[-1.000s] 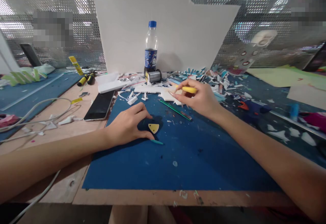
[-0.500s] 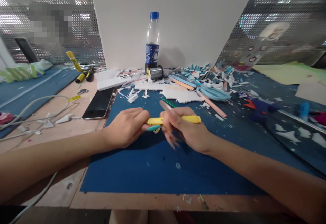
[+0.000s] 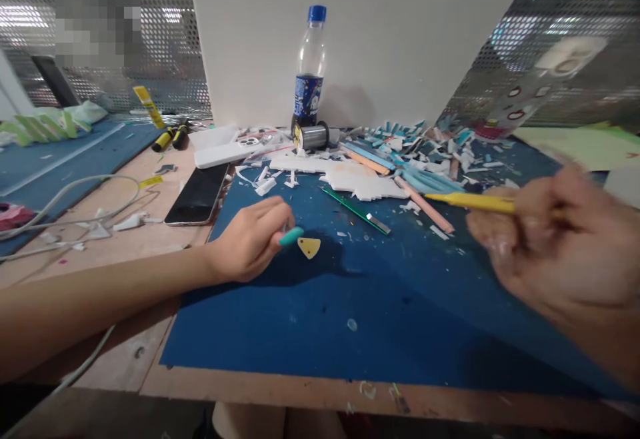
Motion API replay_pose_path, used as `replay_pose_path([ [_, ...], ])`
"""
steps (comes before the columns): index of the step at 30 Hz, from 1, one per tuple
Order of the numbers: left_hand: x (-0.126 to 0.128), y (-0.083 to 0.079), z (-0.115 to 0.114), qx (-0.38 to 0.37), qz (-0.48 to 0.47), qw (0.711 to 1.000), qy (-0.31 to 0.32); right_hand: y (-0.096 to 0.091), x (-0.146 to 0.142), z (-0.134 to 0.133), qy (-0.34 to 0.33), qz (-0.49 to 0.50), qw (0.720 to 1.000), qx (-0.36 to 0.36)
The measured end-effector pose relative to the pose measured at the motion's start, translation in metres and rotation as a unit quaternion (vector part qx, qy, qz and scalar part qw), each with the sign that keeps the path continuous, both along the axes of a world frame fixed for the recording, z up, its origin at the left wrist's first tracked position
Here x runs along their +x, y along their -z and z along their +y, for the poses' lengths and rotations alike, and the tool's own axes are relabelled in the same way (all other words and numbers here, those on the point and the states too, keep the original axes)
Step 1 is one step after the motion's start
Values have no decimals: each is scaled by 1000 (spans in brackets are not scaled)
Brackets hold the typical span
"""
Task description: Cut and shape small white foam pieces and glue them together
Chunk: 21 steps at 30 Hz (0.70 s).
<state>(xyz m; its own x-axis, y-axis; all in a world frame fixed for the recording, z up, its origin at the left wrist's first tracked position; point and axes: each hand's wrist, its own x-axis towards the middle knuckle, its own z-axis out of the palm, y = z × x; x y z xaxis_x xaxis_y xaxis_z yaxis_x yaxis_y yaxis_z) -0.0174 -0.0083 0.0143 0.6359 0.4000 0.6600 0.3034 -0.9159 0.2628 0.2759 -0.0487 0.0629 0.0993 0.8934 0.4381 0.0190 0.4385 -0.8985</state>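
My left hand (image 3: 247, 242) rests on the blue cutting mat (image 3: 350, 306), its fingers closed round a small teal cap (image 3: 291, 236). Just right of that cap a small yellow rounded-triangle piece (image 3: 309, 246) lies flat on a dark cutout on the mat. My right hand (image 3: 550, 246) is raised at the right and blurred by motion. It grips a yellow pen (image 3: 470, 202) whose thin tip points left, well apart from the cap.
Behind the mat stand a plastic bottle (image 3: 310, 72), a wire spool (image 3: 314, 137) and a white board. Paper and foam scraps (image 3: 400, 152) cover the back right. A green strip (image 3: 356, 210), a phone (image 3: 197, 196), a white cable (image 3: 75, 206) and yellow-black tools (image 3: 170, 138) lie nearby.
The hands met at the pen's end; now the right hand has swung right with the yellow pen while the teal cap stays in the left hand. The yellow piece is uncovered.
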Motion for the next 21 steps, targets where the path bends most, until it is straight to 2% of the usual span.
replay_pose_path([
  [2, 4, -1, 3, -25, 13, 999, 15, 6, 1, 2, -22, 2, 998, -59],
  [5, 8, -1, 6, -70, 63, 994, 58, 20, -16, 7, -67, 20, 992, -110],
  [7, 9, 1, 7, -96, 86, 989, 77, 28, -30, 13, -90, 31, 987, -129],
  [11, 9, 5, 8, -124, 84, 986, 68, 37, -49, 25, -133, 33, 980, -147],
  [17, 8, 8, 9, -88, 51, 994, 37, 43, -54, 35, -221, 8, 960, -171],
  [21, 5, 3, 6, -48, 41, 997, 36, 45, -51, 36, -250, -28, 951, -180],
])
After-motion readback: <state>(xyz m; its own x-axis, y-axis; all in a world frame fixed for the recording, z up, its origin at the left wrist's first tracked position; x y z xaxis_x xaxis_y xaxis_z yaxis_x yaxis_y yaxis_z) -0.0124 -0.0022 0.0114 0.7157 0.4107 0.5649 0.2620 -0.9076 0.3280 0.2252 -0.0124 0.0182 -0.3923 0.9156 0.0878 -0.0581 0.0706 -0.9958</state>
